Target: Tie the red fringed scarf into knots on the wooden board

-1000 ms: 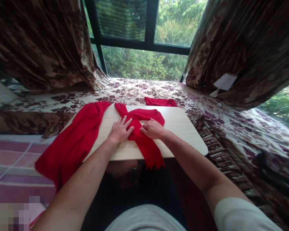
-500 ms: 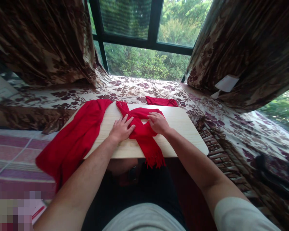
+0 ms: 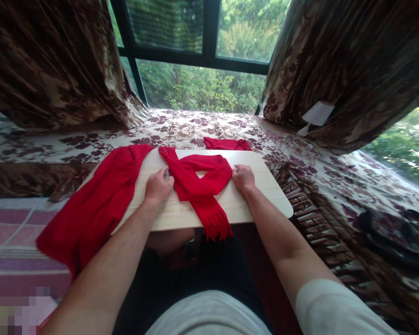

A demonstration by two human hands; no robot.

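Note:
A red fringed scarf (image 3: 195, 188) lies on a pale wooden table (image 3: 258, 209), looped around a small gap with its ends crossed. One fringed end points to the far left; the other hangs over the near edge. My left hand (image 3: 159, 185) rests beside the scarf's left side, fingers curled in and no cloth visible in them. Against the loop's right edge is my right hand (image 3: 243, 177), also curled, its fingertips at or just beside the fabric. To the left, a larger red cloth (image 3: 104, 195) drapes off the table.
Behind the table, another folded red piece (image 3: 226, 144) lies on the floral-covered ledge (image 3: 181, 123). A small white lamp (image 3: 317, 114) stands by the right curtain (image 3: 300, 60). A dark bag-like item (image 3: 387, 237) sits at the right. Striped bedding (image 3: 10, 232) is at the left.
Both hands have come off the top of the scarf, moving outward to either side, and their spread fingers have curled in. The loop now lies uncovered. The view has shifted slightly.

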